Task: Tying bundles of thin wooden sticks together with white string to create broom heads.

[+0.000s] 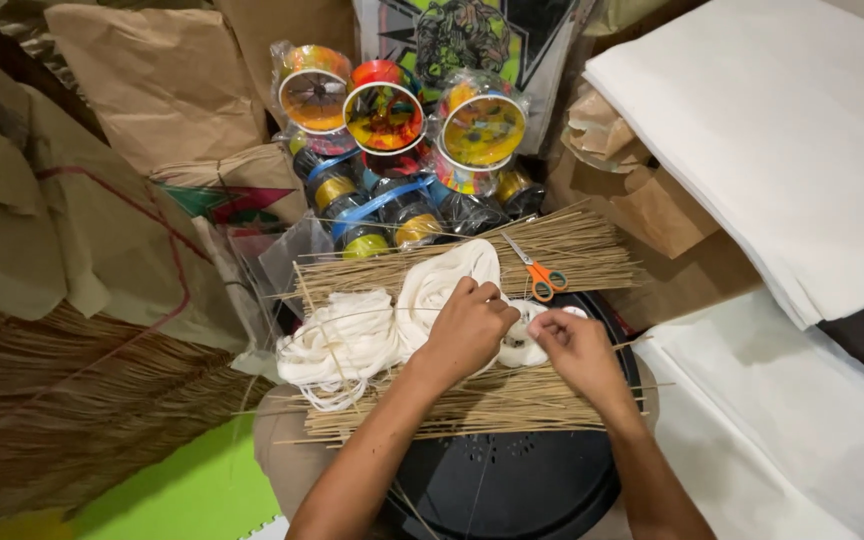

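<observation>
Both hands work a hank of white cotton string [422, 300] lying on thin bamboo sticks [472, 405] across a round black stool [512, 480]: left hand [464, 335] presses closed on it, right hand [574, 345] pinches a strand near orange-handled scissors [540, 272].

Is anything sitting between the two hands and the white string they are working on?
Nothing visible does. The left hand rests directly on the white string, and the right hand pinches its end. The scissors lie apart, on the thin sticks behind.
</observation>
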